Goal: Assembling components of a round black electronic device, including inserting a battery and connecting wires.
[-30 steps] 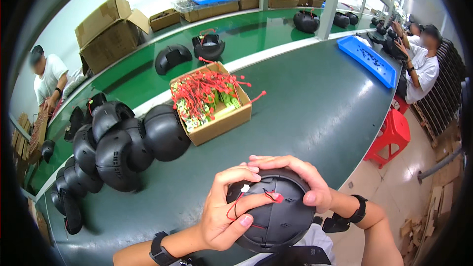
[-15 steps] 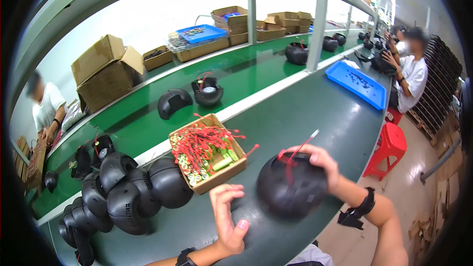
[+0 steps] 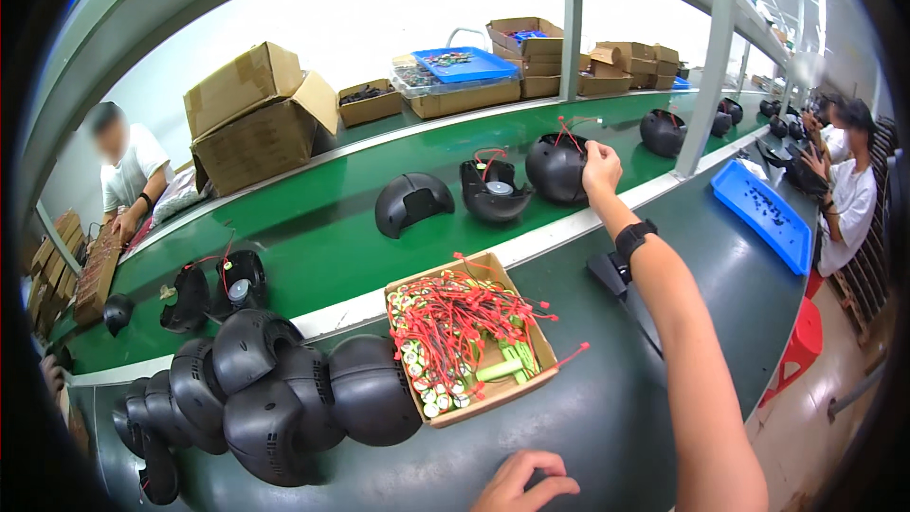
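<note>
My right hand (image 3: 601,171) reaches over the pale rail, fingers pinched on the rim of a black round shell (image 3: 557,171) at the green conveyor. Red wires (image 3: 566,133) with a pale plug stick out of its top. Low at the front edge my left hand (image 3: 531,484) hovers over the dark table, fingers loosely bent, thumb apart and nothing in them. A cardboard box (image 3: 517,396) of green cylindrical battery cells with red leads (image 3: 464,322) stands beyond it. Left of the box is a pile of black shells (image 3: 374,389).
An open shell with a round silver part (image 3: 498,192) and a curved black cover (image 3: 414,204) lie on the conveyor (image 3: 332,251). A blue tray (image 3: 763,213) of small black parts is at the right. Shelf posts (image 3: 709,66) rise along the rail. Co-workers sit at left and far right.
My right hand has carried the black shell from the near table over the rail to the conveyor. The left hand has drawn back toward the lower edge. The view has turned right.
</note>
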A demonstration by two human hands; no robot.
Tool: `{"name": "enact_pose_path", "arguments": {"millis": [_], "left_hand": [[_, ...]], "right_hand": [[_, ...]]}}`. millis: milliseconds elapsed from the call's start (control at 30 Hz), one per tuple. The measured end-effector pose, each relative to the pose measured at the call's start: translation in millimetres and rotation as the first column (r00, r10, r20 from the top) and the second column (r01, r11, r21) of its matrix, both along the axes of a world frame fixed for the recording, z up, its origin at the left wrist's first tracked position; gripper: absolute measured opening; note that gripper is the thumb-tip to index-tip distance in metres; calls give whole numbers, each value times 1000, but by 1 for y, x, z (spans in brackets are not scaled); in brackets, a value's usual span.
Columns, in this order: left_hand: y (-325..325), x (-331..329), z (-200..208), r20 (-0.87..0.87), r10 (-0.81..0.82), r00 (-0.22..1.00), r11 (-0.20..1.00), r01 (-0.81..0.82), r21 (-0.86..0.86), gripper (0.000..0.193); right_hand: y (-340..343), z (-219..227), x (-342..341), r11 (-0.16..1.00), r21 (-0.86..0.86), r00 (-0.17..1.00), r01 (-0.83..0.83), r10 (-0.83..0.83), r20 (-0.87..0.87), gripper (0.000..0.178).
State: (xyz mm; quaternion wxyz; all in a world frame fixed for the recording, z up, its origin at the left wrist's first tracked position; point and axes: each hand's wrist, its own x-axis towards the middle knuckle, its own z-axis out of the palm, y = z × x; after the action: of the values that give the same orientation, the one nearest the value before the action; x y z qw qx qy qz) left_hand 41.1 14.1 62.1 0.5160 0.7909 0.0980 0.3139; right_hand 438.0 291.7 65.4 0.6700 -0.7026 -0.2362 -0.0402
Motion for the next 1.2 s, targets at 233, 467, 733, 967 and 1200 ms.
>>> {"name": "enact_pose_path", "arguments": {"millis": [233,467,733,967,1200], "left_hand": [[3,1,2,-7,-16,1000,999,16,51,37],[5,4,3,5,6,1000,999,-7,50,31],[3,13,-2,105,119,987,992,-123,41,26],[-7,14,-11,176,220,960,973,-229,36,34],[2,15,0,279,69,958,918,-170,357,57]], "right_hand": [[6,-1,4,944,-202,752,260,-66,656,38],[-52,45,-83,742,-547,292,-386,661,691,40],[-144,48,-77,787,-572,363,-230,615,700,35],[-351,41,-141,617,-339,630,-711,772,84,27],[-432,-16,-232,584,137,555,-800,807,-204,55]]}}
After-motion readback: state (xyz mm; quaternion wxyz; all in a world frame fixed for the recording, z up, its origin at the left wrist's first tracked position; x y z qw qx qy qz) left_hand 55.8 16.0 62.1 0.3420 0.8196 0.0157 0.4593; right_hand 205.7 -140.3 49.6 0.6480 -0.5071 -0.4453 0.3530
